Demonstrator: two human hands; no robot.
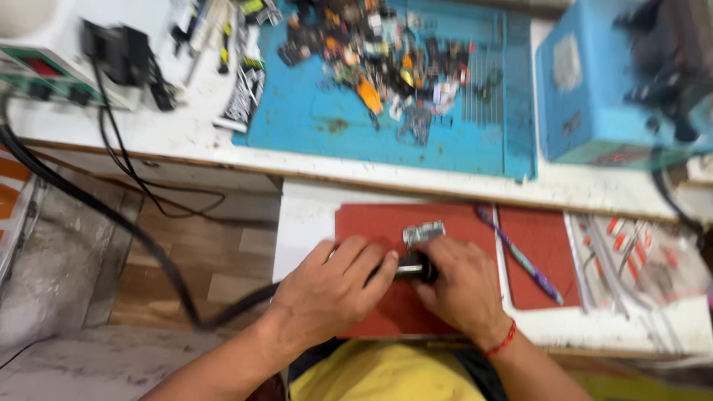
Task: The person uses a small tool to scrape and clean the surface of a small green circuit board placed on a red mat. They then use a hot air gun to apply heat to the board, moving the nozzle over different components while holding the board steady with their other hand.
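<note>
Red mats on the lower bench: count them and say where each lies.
2. One red mat lies under both hands; a second red mat sits just right of it, beyond the purple pen. Parts may be hidden under the hands.

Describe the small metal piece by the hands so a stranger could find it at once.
Find the red mat on the lower white shelf, in front of the person. Above the two hands, left hand and right hand, lies the small silvery rectangular part. It is the only shiny grey thing on that mat; the striped pen is long and purple.
</note>
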